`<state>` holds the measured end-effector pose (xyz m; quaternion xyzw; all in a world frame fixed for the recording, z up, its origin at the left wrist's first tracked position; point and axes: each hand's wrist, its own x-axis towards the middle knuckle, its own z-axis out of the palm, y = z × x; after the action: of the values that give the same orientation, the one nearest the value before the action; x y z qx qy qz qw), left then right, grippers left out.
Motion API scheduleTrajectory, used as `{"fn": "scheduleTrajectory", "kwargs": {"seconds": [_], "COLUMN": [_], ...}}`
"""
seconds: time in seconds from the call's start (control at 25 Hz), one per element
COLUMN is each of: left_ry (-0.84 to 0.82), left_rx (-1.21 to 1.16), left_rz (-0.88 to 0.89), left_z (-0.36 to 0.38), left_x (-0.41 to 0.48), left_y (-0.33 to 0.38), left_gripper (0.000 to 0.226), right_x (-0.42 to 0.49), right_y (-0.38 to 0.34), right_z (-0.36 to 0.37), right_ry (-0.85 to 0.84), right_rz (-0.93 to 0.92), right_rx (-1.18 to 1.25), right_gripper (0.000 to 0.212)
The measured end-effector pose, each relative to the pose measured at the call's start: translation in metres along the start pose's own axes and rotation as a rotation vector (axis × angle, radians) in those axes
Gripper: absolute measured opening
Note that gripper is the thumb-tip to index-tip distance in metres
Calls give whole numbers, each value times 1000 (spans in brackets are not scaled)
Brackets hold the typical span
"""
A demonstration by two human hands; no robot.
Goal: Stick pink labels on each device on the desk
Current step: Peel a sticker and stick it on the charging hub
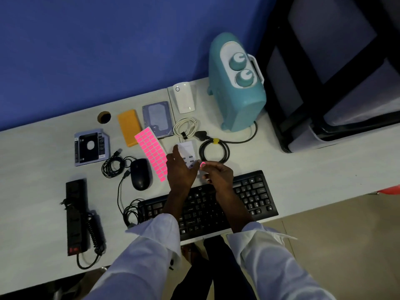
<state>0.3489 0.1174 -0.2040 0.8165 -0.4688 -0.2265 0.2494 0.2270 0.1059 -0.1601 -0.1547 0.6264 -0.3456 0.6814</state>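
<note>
My left hand (180,169) holds the lower right corner of a pink label sheet (152,153) above the desk. My right hand (216,175) pinches one small pink label (203,163) between fingertips, just over the near end of a white USB hub (187,152). Both hands hover beyond the black keyboard (249,198). Around them lie a black mouse (140,174), a hard drive (157,119), an orange flat device (129,126), a drive caddy (91,146), a white adapter (183,96), a black power strip (75,215) and a teal heater (236,83).
A coiled white cable (186,126) and a coiled black cord (214,150) lie beside the hub. Black wires (113,166) trail near the mouse. The grey desk (32,169) has a cable hole (104,117) and meets a blue wall. A black chair (335,72) stands at the right.
</note>
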Motion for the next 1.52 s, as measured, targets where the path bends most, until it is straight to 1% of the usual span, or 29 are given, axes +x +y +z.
{"fn": "scheduleTrajectory", "kwargs": {"seconds": [0.08,0.12,0.2,0.24,0.28,0.32,0.36,0.4,0.44,0.48,0.56,0.64,0.68,0.72,0.8,0.84,0.92,0.96,1.08,1.16,1.28,1.36,1.44,1.48,1.52], "left_ry": [-20,-24,3,12,4,-29,-91,-186,-290,-376,-455,-481,-467,-471,-433,-407,-377,-367,-345,-330,-326,-315,-282,-248,-204], "left_rx": [42,61,55,3,-91,-235,-438,-716,-1019,-1271,-1554,-1674,-1693,-1705,-1687,-1683,-1681,-1690,-1652,-1622,-1599,-1568,-1433,-1306,-1154], "left_rz": [-55,-67,-26,12,-1,-77,-225,-377,-464,-479,-486,-582,-639,-658,-685,-712,-785,-802,-782,-769,-746,-669,-558,-504,-460], "left_z": [9,12,17,14,11,6,1,-4,-8,-9,-10,-8,-8,-8,-8,-8,-7,-7,-7,-6,-4,-6,-7,-7,-7], "left_x": [5,7,13,15,18,22,25,27,27,26,21,19,17,16,16,16,17,17,17,18,17,16,15,15,15], "left_y": [7,7,0,0,-2,-3,-3,-5,-9,-16,-24,-23,-23,-23,-19,-18,-18,-16,-14,-15,-18,-19,-17,-15,-11], "left_gripper": [103,106,104,100,94,85,77,72,72,74,74,73,71,65,43,39,42,40,31,35,41,42,59,67,68], "right_x": [7,10,18,20,22,24,26,28,31,32,36,40,41,43,46,47,49,48,46,44,41,40,38,37,36], "right_y": [-4,-5,-8,-11,-13,-15,-18,-19,-20,-20,-17,-13,-11,-8,-2,2,10,12,16,16,15,15,14,14,15], "right_z": [-7,-11,-16,-18,-18,-17,-15,-11,-7,-2,11,23,28,32,37,39,42,44,49,51,51,51,50,48,47], "right_ry": [24,30,32,28,21,8,-12,-38,-62,-82,-116,-134,-129,-124,-111,-105,-91,-78,-22,14,70,95,95,91,91], "right_rz": [-29,-50,-88,-104,-114,-114,-108,-97,-90,-85,-107,-151,-173,-204,-306,-352,-410,-433,-502,-507,-409,-387,-374,-371,-371], "right_rx": [-28,-54,-105,-119,-126,-130,-131,-130,-138,-148,-190,-243,-268,-291,-370,-429,-531,-563,-598,-584,-505,-491,-470,-458,-458], "right_gripper": [8,8,11,13,14,12,9,5,4,5,10,13,12,11,9,9,8,6,6,11,31,33,26,23,20]}}
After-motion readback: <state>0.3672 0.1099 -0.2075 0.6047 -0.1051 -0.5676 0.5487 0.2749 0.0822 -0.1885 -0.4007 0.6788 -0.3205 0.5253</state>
